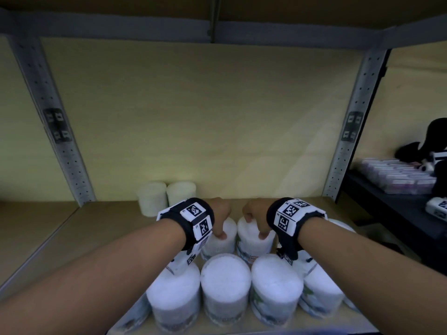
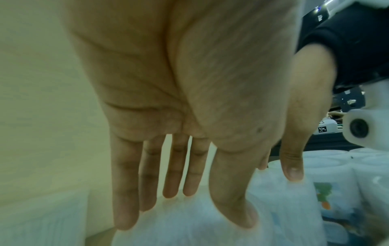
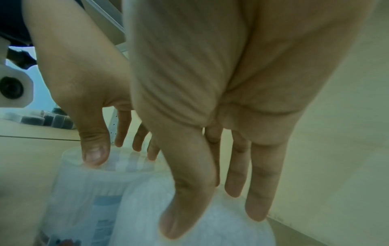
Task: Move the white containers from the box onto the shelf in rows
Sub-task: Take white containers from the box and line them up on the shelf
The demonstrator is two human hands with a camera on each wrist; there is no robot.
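Two hands [image 1: 219, 215] [image 1: 256, 215] gripping cylindrical white containers [image 1: 219, 240] [image 1: 254, 240], wooden shelf [image 1: 72, 233]

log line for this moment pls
left hand grips container from above | right hand grips neighbouring container | two containers at shelf back

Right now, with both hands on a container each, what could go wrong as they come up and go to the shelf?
1. The left hand and right hand grip only the tops of their containers; either could slip.
2. The packed front containers sit close below the forearms and could be knocked.
3. The two placed containers on the shelf could be nudged.
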